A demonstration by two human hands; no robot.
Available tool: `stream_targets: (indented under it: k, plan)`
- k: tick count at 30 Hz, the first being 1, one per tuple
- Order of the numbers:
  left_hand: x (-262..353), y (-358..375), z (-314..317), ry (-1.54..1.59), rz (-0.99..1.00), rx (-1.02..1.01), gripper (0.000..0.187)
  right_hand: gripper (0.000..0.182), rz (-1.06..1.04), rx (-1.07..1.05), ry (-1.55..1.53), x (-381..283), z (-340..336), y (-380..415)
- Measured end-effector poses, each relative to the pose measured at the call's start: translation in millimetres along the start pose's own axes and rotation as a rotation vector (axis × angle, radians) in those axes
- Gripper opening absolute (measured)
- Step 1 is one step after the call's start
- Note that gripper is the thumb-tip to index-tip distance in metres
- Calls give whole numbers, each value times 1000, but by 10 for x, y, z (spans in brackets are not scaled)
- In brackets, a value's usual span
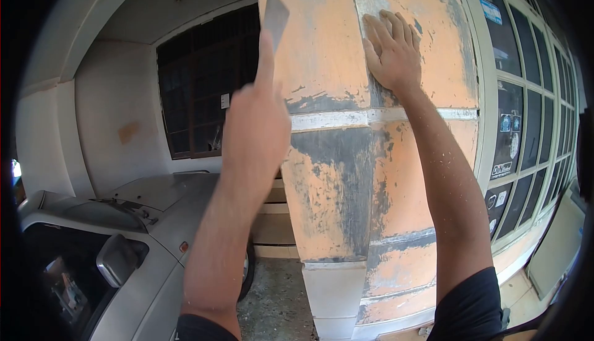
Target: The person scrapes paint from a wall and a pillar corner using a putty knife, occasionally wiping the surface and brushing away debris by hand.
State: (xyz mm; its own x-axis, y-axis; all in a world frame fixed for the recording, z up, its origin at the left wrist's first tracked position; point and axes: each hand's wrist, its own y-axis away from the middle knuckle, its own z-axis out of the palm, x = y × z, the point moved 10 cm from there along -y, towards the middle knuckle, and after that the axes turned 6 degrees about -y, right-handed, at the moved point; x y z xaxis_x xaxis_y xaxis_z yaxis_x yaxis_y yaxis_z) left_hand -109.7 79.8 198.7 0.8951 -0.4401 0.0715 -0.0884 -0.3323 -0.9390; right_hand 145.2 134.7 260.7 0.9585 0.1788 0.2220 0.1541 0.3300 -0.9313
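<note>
Raised before the column's left face, my left hand (255,121) is closed around a putty knife (276,18), its index finger stretched along the tool toward the blade. The handle is hidden in the fist, and the blade points up. My right hand (396,53) lies flat with fingers apart near the corner on the column's right face, its fingertips grey with dust. Peeling orange paint covers the column (322,38), with grey and whitish scraped patches around my right fingers and lower down. A pale horizontal groove (331,120) runs below both hands.
A silver car (139,260) with a side mirror (116,260) stands close on the left. To the right is a white-framed glass door (510,112) with stickers. A dark window (198,87) is set in the wall behind. White tiles (337,288) cover the column's base.
</note>
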Motion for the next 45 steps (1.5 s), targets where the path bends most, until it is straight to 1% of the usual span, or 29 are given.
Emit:
stream_targets:
  k: [2, 4, 5, 6, 7, 9, 10, 12, 14, 16, 18, 21, 23, 24, 25, 26, 27, 29, 30, 32, 33, 34, 36, 39, 40, 41, 43, 44, 45]
  plan:
    - [98, -310, -162, -27, -2, 35, 78, 52, 8, -8, -5, 27, 6, -25]
    - [120, -386, -165, -13, -105, -57, 79, 52, 1, 2, -7, 41, 7, -46]
    - [84, -284, -113, -14, -115, -67, 79, 52, -5, -3, -7, 40, 16, -15]
    - [80, -83, -62, 8, -73, -42, 79, 52, 1, -18, -14, 41, 26, 0]
    - [91, 140, -11, 27, -25, -18, 79, 52, -7, -16, -16, 40, 21, -8]
    - [-15, 720, 195, 42, -25, -46, 78, 52, -2, -4, -14, 61, 18, -1]
    - [-45, 854, 243, 71, -31, -55, 78, 52, -7, 13, -6, 65, 17, -20]
    - [-43, 862, 234, 57, -46, -80, 77, 52, -12, 13, -3, 45, 19, 45]
    - [-41, 640, 142, 42, -66, -79, 77, 52, -13, 5, -15, 45, 15, -1]
    - [12, 56, -53, -34, -63, -41, 77, 52, -6, -2, -27, 28, 5, -12]
    - [41, -423, -197, -104, -72, -52, 77, 52, 8, 0, -32, 16, -26, 1]
    - [144, -599, -448, -125, -43, -79, 76, 52, 8, 16, -42, 40, -70, -75]
    - [-8, -326, -338, -53, -17, -58, 76, 51, 18, -3, -29, 32, -23, -13]
    - [-23, 4, -297, -29, -67, -85, 76, 51, 16, 14, -41, 20, -38, -14]
    - [-102, 359, -153, -57, -16, -41, 75, 51, 29, -1, -57, 15, -20, -9]
    - [-159, 706, 7, -84, -34, -72, 74, 52, 19, -19, -46, 11, -12, -6]
    - [-176, 986, 157, -86, -72, -152, 75, 53, 13, -25, -22, 30, -41, -4]
    - [-164, 1216, 222, -7, -92, -187, 77, 53, 28, -53, -9, 50, -33, 2]
    - [-162, 1131, 195, -11, -89, -185, 77, 52, 24, -29, -8, 59, -32, -3]
    - [-106, 749, 46, 96, -26, -120, 79, 52, 21, -11, -24, 34, -3, -7]
    - [-89, 472, -38, 83, 40, -25, 79, 52, 14, -5, -19, 37, -16, -6]
    - [-89, 200, -127, 56, -45, -71, 77, 52, 5, 0, -13, 36, -23, -6]
    - [-41, -116, -266, 30, -95, -58, 75, 52, -4, 0, -18, 50, -14, -23]
    - [18, 102, -122, -8, -122, -94, 75, 52, -19, -15, -32, 61, -8, 5]
    - [15, 341, -22, -83, -96, -83, 75, 52, -28, -11, -30, 55, -13, 4]
    - [18, 620, 64, -48, -38, -47, 76, 52, -25, -9, -34, 48, -1, 21]
    - [-85, 1010, 238, 93, -166, -191, 80, 51, -26, -6, -25, 83, 5, 11]
    - [-82, 943, 294, 86, -152, -192, 80, 51, -14, 2, -20, 136, -13, 8]
    - [-105, 831, 309, 40, -140, -145, 79, 51, -21, 20, -8, 144, -23, 2]
